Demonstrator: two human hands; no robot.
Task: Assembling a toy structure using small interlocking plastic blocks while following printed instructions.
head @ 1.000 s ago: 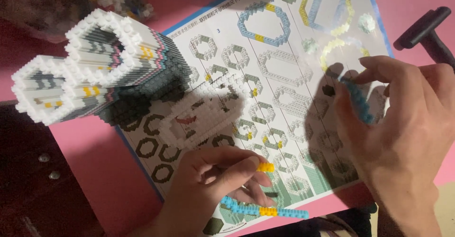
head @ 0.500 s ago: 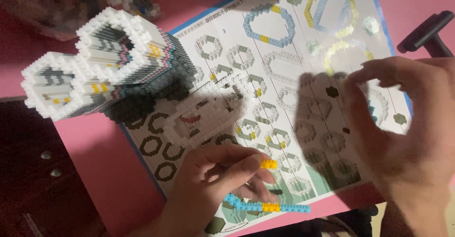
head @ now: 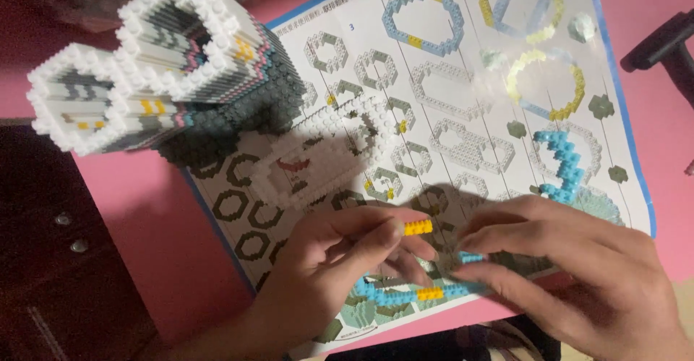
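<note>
My left hand [head: 340,267] pinches a small yellow brick [head: 417,227] between thumb and fingers, low over the printed instruction sheet [head: 463,65]. My right hand [head: 571,267] sits beside it, fingertips pinching a light blue piece [head: 471,258] that is mostly hidden. Below both hands lies a blue strip with a yellow brick [head: 405,292] on the sheet. A curved light blue brick chain [head: 560,166] rests on the sheet above my right hand. A flat white brick layer [head: 325,151] lies mid-sheet.
A tall hollow brick model [head: 159,72], white on top with grey, pink and yellow layers, stands at the upper left on the pink surface [head: 173,252]. A dark object [head: 661,43] pokes in at the right edge. Dark furniture [head: 58,260] fills the lower left.
My right hand has come down from the sheet's right side to meet my left hand. The curved light blue chain now lies on the sheet. My left hand stayed put.
</note>
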